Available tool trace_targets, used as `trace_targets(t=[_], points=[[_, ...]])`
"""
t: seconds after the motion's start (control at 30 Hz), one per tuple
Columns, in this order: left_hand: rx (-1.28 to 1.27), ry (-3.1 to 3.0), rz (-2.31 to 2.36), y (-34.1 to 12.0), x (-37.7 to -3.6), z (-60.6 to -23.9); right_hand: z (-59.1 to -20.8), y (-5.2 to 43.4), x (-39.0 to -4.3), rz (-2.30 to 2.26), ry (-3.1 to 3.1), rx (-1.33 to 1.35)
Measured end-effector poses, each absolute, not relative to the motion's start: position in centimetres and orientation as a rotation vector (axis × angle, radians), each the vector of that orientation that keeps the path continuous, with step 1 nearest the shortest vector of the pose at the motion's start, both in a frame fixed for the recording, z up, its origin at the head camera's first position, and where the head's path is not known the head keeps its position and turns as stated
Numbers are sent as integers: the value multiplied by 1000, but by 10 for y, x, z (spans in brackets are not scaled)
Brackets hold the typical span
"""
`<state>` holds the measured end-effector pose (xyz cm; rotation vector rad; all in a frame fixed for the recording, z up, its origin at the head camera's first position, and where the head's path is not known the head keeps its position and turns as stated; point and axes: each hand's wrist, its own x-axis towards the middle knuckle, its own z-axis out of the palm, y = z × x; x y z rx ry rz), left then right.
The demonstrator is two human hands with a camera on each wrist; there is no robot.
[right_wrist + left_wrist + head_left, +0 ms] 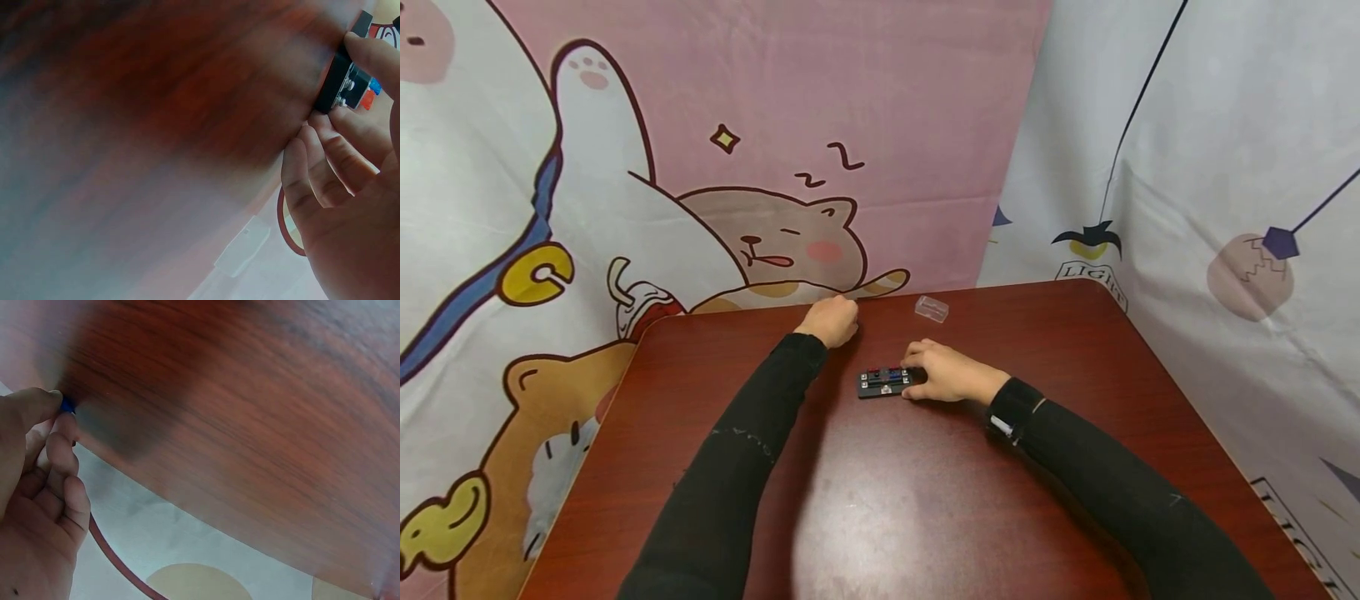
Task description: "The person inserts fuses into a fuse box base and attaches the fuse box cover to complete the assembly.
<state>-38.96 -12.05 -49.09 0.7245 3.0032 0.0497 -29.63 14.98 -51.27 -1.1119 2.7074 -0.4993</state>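
Note:
A small black block (884,382) with red and blue inserts lies on the dark red table (880,500). My right hand (927,372) grips its right end; in the right wrist view the thumb and fingers (325,134) clamp the block (345,81). My left hand (835,320) is curled up near the table's far edge, apart from the block. In the left wrist view its thumb and forefinger pinch a tiny blue piece (67,406) just over the tabletop.
A clear plastic cover (932,308) lies near the far edge, behind the right hand, and shows as a pale shape (244,245) in the right wrist view. Cartoon-printed cloth (760,167) hangs close behind and to the right of the table.

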Motion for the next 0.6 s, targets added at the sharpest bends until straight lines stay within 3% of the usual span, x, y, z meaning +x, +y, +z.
trace_targets(t=[0.6], points=[[805,2989,-15,-126,-388,-490,-512,151,-295,-512,2707,-1120]])
